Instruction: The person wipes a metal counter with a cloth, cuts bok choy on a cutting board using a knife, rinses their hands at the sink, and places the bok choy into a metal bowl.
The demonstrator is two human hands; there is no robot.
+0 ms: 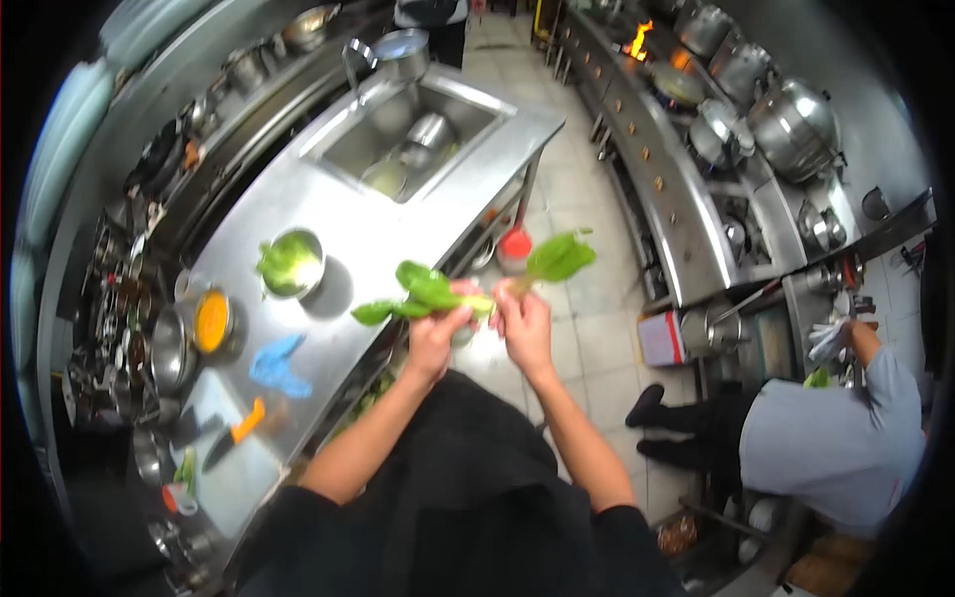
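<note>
In front of my body, my left hand [438, 338] is closed around a bunch of leafy greens [428, 289], its leaves pointing left and its pale base to the right. Close beside it, my right hand [524, 323] pinches the stem of a single green leaf [560, 259] that fans out to the upper right. The fingertips of both hands nearly meet at the pale base. On the steel table to the left, a metal bowl [311, 271] holds more green leaves [286, 261].
A knife with an orange handle [249, 420] lies on a white cutting board [224, 483]. Nearby are a blue glove [281, 366] and a bowl of orange food [212, 320]. A sink [468, 104] is ahead, a lit stove [686, 109] ahead right. A person [831, 443] bends at the right.
</note>
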